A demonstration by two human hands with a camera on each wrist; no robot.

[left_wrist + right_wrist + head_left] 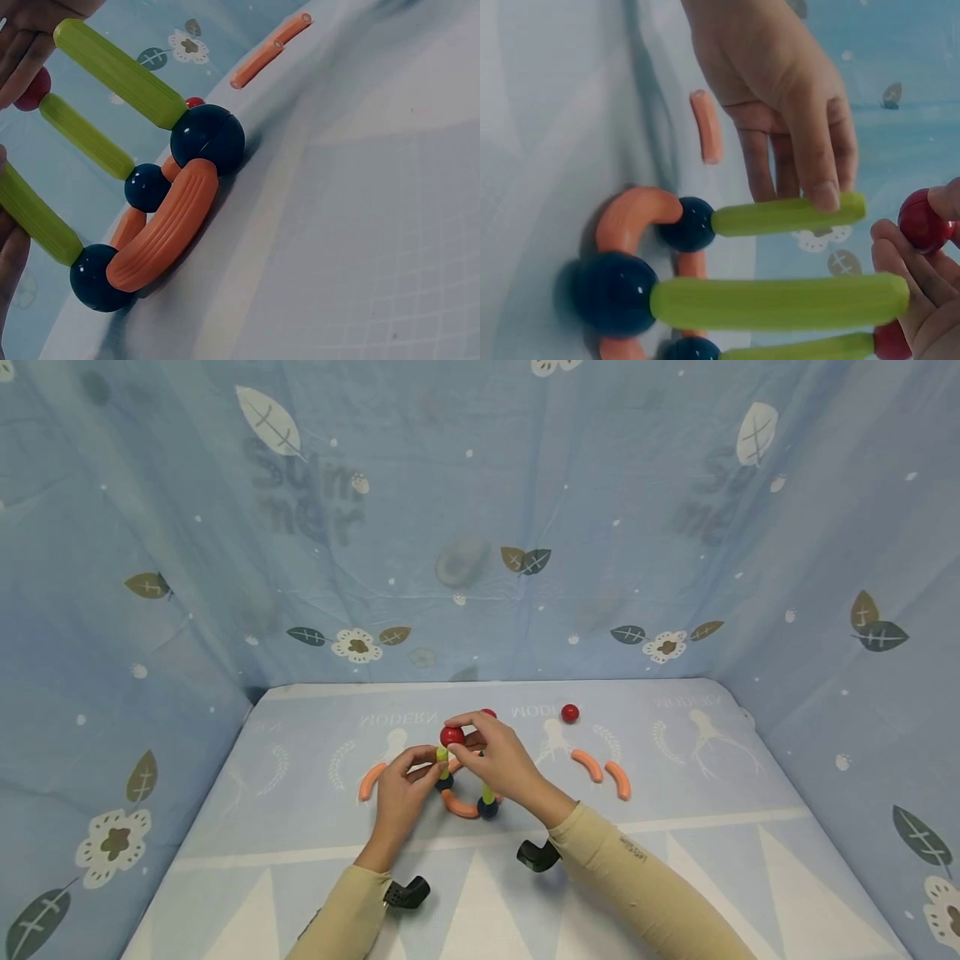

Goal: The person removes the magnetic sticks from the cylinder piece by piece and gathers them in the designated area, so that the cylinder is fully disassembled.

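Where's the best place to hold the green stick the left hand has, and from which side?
Probably pinch the green stick just below its top end, across its slim sides, coming from the person's left. It stands up from a blue ball with its tip bare, and the right hand holds a red ball on the other side.

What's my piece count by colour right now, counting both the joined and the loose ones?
Red balls: 3
Dark blue balls: 3
Green sticks: 3
Orange curved sticks: 6 (3 joined, 3 loose)
Total: 15 pieces in view
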